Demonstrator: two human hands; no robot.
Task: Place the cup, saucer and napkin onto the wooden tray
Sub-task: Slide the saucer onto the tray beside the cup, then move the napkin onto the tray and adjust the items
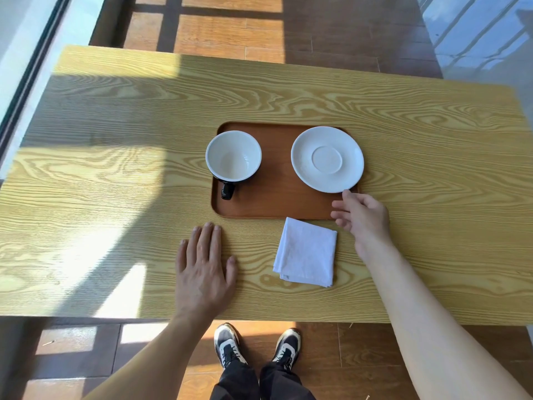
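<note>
A brown wooden tray (277, 197) lies in the middle of the table. On its left side stands a cup (233, 157), white inside and black outside, its handle pointing toward me. A white saucer (327, 158) rests on the tray's right side, slightly over the right rim. A folded white napkin (306, 252) lies on the table just in front of the tray. My right hand (360, 215) hovers open at the tray's front right corner, fingertips just below the saucer's rim, holding nothing. My left hand (203, 264) lies flat on the table, left of the napkin.
The table (115, 168) is light wood grain, partly in sunlight. Its near edge runs just above my shoes (256, 345). A window frame runs along the left, and wooden floor shows beyond the far edge.
</note>
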